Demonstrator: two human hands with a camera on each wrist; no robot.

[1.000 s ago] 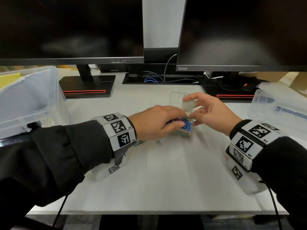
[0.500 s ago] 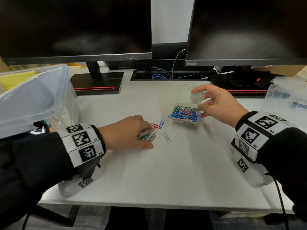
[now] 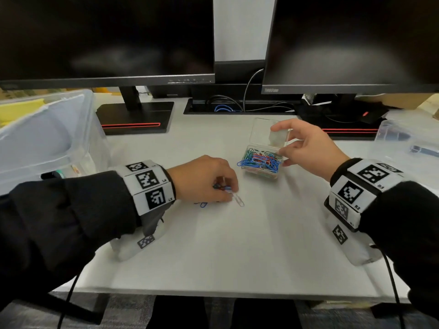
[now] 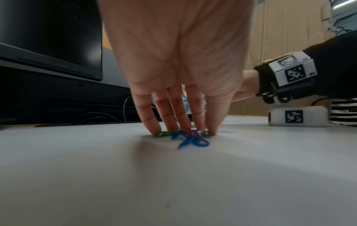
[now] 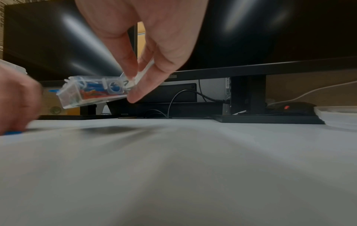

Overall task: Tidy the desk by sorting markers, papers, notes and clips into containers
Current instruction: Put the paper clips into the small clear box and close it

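A small clear clip box point(image 3: 260, 163), full of coloured paper clips, has its lid point(image 3: 269, 131) standing open. My right hand point(image 3: 279, 140) pinches it at the lid and hinge side. The right wrist view shows the clip box point(image 5: 90, 93) tilted and off the desk, held by my right hand point(image 5: 133, 85). Left of it, my left hand point(image 3: 225, 189) pinches several loose paper clips point(image 3: 222, 187) against the white desk point(image 3: 237, 245). A pale clip point(image 3: 238, 201) and a blue clip point(image 3: 202, 204) stick out beside its fingers. The left wrist view has the left hand's fingertips point(image 4: 174, 128) down on the green, red and blue clips point(image 4: 191, 139).
A large clear bin point(image 3: 78, 129) with yellow paper stands at the left. A clear container point(image 3: 389, 136) holding a dark marker point(image 3: 424, 150) sits at the right. Two monitor bases point(image 3: 135, 118) and a cable slot point(image 3: 237, 108) line the back. The desk's front edge is near.
My left hand has drawn back from the clip box to the loose clips on the desk and closed its fingers on them. The right hand still holds the open box.
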